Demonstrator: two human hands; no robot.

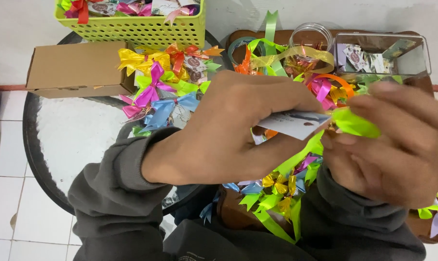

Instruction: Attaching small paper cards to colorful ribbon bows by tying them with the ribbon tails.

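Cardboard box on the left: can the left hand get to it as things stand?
Probably not right away: the left hand is pinching a white card. Nothing lies between it and the cardboard box, though.

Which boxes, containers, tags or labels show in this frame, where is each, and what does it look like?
Cardboard box: upper left on the round table, brown, rectangular, flap open.
Plastic basket: top edge, lime green, perforated, holding bows and tags.
Clear container: upper right, transparent rectangular box with small printed tags inside.
Round clear tub: top centre, transparent.
Paper tag: centre, white rectangle, pinched in the left hand; the right hand holds a green ribbon.
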